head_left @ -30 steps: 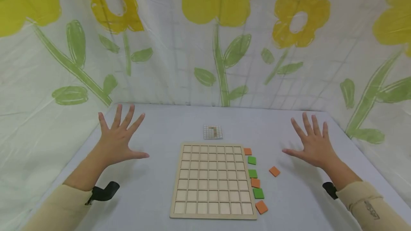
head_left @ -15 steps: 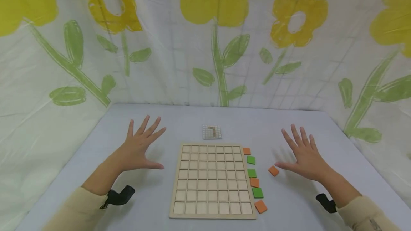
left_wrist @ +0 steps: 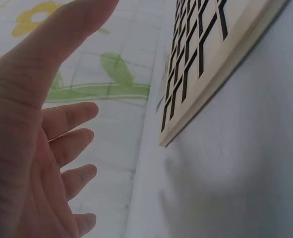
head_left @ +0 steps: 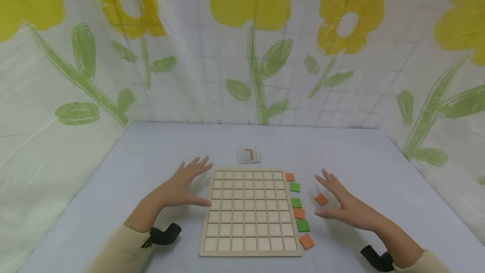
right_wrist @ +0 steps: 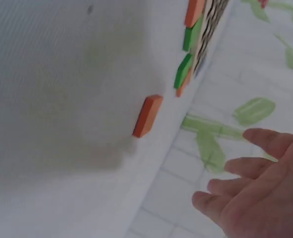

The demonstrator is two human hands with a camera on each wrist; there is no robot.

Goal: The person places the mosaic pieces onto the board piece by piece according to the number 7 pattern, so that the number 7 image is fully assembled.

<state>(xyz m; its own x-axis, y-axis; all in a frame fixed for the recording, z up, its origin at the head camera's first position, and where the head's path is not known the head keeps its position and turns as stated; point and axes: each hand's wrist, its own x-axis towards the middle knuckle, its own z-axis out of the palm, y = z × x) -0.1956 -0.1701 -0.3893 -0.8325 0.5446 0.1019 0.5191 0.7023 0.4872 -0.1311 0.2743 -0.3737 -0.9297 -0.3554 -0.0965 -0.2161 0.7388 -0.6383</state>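
Note:
A wooden grid board of square cells lies on the table, and its cells hold nothing. My left hand hovers at the board's left edge, fingers spread, thumb tip overlapping the rim in the head view; it holds nothing. Over the table to the right, my right hand is held with fingers apart and nothing in them. Nearest to it is a lone orange square tile, also seen as an orange tile in the right wrist view. Along the board's right edge are several tiles, among them a green tile and an orange tile.
Behind the board lies a small card printed with a grid and a few coloured squares. A flowered curtain hangs at the table's far edge. Each wrist wears a black camera mount, such as the left mount.
Both hands have moved inward and nearer: the left rightward to the board's edge, the right leftward toward the lone orange tile. Their fingers are less widely spread. The tiles and board stay in place.

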